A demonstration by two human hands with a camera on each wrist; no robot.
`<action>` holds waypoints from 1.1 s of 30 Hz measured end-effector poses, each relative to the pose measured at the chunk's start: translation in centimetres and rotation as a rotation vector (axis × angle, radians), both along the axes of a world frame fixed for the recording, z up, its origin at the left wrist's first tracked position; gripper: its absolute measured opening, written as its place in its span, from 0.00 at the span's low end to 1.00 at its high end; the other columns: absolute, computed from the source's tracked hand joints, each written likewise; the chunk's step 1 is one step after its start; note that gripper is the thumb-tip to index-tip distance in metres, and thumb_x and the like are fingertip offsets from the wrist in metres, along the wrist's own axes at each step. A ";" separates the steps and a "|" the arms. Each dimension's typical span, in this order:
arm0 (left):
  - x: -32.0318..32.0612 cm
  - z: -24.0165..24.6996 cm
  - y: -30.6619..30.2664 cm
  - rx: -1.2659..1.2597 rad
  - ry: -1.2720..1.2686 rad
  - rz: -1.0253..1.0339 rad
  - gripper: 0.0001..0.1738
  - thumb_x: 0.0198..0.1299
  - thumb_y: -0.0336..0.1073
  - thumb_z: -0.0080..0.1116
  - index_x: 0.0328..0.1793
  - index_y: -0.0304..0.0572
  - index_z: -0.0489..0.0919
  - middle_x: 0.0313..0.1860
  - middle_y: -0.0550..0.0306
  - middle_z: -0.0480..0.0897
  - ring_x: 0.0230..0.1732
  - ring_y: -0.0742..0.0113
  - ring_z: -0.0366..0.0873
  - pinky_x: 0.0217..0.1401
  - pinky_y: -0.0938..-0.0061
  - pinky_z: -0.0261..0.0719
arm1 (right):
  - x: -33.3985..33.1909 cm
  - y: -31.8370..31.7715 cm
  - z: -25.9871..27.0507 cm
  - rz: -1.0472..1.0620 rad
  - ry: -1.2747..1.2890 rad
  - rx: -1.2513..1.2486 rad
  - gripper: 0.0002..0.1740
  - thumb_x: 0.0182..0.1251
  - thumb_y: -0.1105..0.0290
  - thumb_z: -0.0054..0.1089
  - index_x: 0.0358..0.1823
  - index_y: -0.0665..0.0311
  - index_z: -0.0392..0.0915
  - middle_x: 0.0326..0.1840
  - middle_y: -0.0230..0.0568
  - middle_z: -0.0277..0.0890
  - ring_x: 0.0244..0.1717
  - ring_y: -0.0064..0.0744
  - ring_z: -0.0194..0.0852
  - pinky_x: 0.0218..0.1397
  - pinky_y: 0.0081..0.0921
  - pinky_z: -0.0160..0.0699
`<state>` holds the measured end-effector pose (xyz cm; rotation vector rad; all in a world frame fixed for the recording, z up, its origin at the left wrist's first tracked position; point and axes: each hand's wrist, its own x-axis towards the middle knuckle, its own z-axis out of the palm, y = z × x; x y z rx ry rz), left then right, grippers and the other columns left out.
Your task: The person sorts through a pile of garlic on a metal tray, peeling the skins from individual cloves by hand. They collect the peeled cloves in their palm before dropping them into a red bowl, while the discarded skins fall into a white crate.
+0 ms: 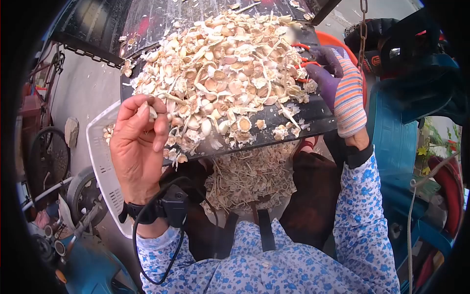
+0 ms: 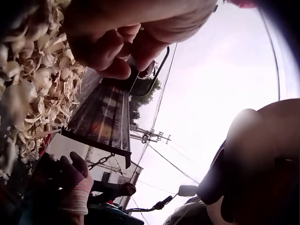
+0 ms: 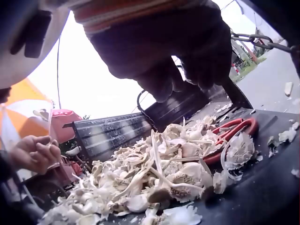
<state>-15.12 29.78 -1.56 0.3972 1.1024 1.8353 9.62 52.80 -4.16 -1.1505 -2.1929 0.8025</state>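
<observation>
A heap of garlic cloves and papery skins (image 1: 225,73) (image 3: 154,178) covers a dark board (image 1: 313,117). My bare left hand (image 1: 152,115) is lifted at the board's near left edge and pinches a small garlic clove (image 1: 152,111) between thumb and fingers. The left wrist view shows those curled fingers (image 2: 117,51) close up. My right hand (image 1: 320,66), in a purple and striped glove, hovers at the heap's right side with its fingers loosely curled. It is just over red-handled scissors (image 1: 302,63) (image 3: 232,133), which lie flat on the board.
A white slotted basket (image 1: 100,161) stands left of my lap. Cut garlic stems and roots (image 1: 249,176) are piled below the board. An orange tub (image 1: 338,41), a hanging chain (image 1: 363,29) and a blue machine (image 1: 396,132) are on the right.
</observation>
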 end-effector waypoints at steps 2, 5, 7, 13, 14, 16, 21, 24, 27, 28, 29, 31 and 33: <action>-3.2 1.2 -4.3 -0.086 0.235 0.162 0.09 0.67 0.29 0.50 0.49 0.34 0.74 0.43 0.48 0.78 0.31 0.73 0.73 0.23 0.86 0.66 | -1.8 -3.5 1.1 0.112 0.167 -0.482 0.15 0.57 0.74 0.63 0.47 0.68 0.78 0.37 0.32 0.78 0.40 0.19 0.74 0.45 0.19 0.75; -8.5 0.2 -12.1 -0.445 0.554 0.499 0.10 0.66 0.34 0.54 0.50 0.37 0.75 0.40 0.57 0.80 0.36 0.75 0.75 0.37 0.82 0.72 | -3.4 -7.2 1.0 0.527 -0.082 -0.169 0.16 0.56 0.71 0.65 0.47 0.62 0.78 0.35 0.39 0.76 0.36 0.32 0.77 0.39 0.26 0.75; -10.8 -1.9 -16.6 -0.679 0.633 0.579 0.19 0.63 0.36 0.58 0.57 0.33 0.74 0.44 0.56 0.81 0.43 0.74 0.75 0.46 0.80 0.69 | -4.2 -9.0 -0.8 0.667 -0.207 0.032 0.14 0.55 0.70 0.63 0.45 0.60 0.77 0.33 0.43 0.72 0.35 0.45 0.76 0.36 0.35 0.74; -2.0 0.7 -10.6 -0.609 0.740 0.407 0.24 0.62 0.36 0.59 0.62 0.33 0.73 0.55 0.52 0.76 0.53 0.70 0.76 0.50 0.77 0.73 | -5.5 -10.0 -3.0 0.683 -0.449 0.383 0.15 0.48 0.71 0.61 0.40 0.61 0.75 0.39 0.47 0.71 0.44 0.48 0.72 0.45 0.42 0.71; -0.8 0.2 -9.0 -0.512 0.704 0.285 0.20 0.62 0.33 0.58 0.59 0.33 0.74 0.52 0.54 0.78 0.52 0.68 0.78 0.49 0.76 0.74 | -5.4 -9.8 -3.0 0.681 -0.468 0.385 0.15 0.48 0.71 0.61 0.40 0.61 0.75 0.39 0.47 0.71 0.45 0.48 0.72 0.45 0.42 0.71; 2.4 -0.7 -5.7 -0.439 0.739 0.095 0.13 0.62 0.29 0.56 0.52 0.33 0.76 0.45 0.56 0.80 0.45 0.70 0.81 0.42 0.80 0.76 | -5.4 -9.9 -2.0 0.679 -0.654 0.333 0.22 0.45 0.67 0.66 0.46 0.58 0.77 0.45 0.46 0.73 0.50 0.44 0.73 0.51 0.40 0.73; 5.4 -6.5 -1.3 -0.499 1.071 -0.056 0.08 0.55 0.25 0.56 0.43 0.35 0.78 0.33 0.53 0.81 0.28 0.72 0.78 0.30 0.78 0.74 | -3.8 -8.5 -1.9 0.503 -0.788 0.408 0.17 0.48 0.70 0.61 0.43 0.58 0.77 0.45 0.45 0.74 0.50 0.43 0.74 0.50 0.41 0.71; 6.0 -8.0 -0.1 -0.481 1.302 0.027 0.11 0.50 0.26 0.60 0.41 0.35 0.77 0.32 0.48 0.76 0.26 0.55 0.77 0.31 0.67 0.73 | -3.7 -8.4 -1.6 0.499 -0.556 0.390 0.16 0.50 0.69 0.60 0.43 0.61 0.76 0.43 0.47 0.73 0.47 0.45 0.75 0.47 0.41 0.73; 6.5 -7.1 0.6 -0.507 1.458 0.016 0.07 0.48 0.26 0.57 0.34 0.37 0.73 0.31 0.44 0.73 0.27 0.43 0.76 0.30 0.54 0.72 | -5.0 -10.3 -1.5 0.548 -0.303 0.225 0.16 0.52 0.69 0.60 0.43 0.62 0.75 0.42 0.49 0.73 0.45 0.47 0.75 0.45 0.41 0.74; 6.4 -7.4 0.8 -0.504 1.513 0.001 0.07 0.48 0.26 0.57 0.34 0.37 0.73 0.30 0.44 0.73 0.27 0.44 0.76 0.29 0.55 0.72 | -5.6 -10.8 -1.6 0.569 -0.314 0.191 0.16 0.52 0.68 0.60 0.43 0.63 0.75 0.42 0.49 0.73 0.45 0.48 0.75 0.45 0.41 0.74; 6.1 -7.9 1.0 -0.503 1.567 -0.013 0.06 0.48 0.26 0.57 0.34 0.38 0.73 0.30 0.44 0.73 0.26 0.44 0.76 0.28 0.55 0.72 | -6.3 -11.2 -1.8 0.592 -0.324 0.158 0.16 0.52 0.68 0.60 0.43 0.63 0.75 0.43 0.50 0.73 0.44 0.48 0.75 0.44 0.40 0.74; 6.0 -8.4 1.1 -0.502 1.638 -0.026 0.06 0.49 0.26 0.56 0.34 0.37 0.73 0.30 0.44 0.73 0.24 0.45 0.76 0.26 0.55 0.73 | -7.1 -11.4 -2.7 0.645 -0.423 0.226 0.17 0.51 0.67 0.62 0.43 0.63 0.75 0.44 0.49 0.73 0.45 0.48 0.75 0.45 0.41 0.74; 6.1 -8.7 1.4 -0.493 1.669 -0.017 0.06 0.49 0.25 0.54 0.34 0.37 0.73 0.29 0.44 0.74 0.23 0.45 0.76 0.24 0.56 0.72 | -7.4 -11.4 -3.1 0.694 -0.461 0.352 0.17 0.50 0.67 0.62 0.43 0.63 0.75 0.44 0.50 0.73 0.46 0.47 0.75 0.46 0.41 0.73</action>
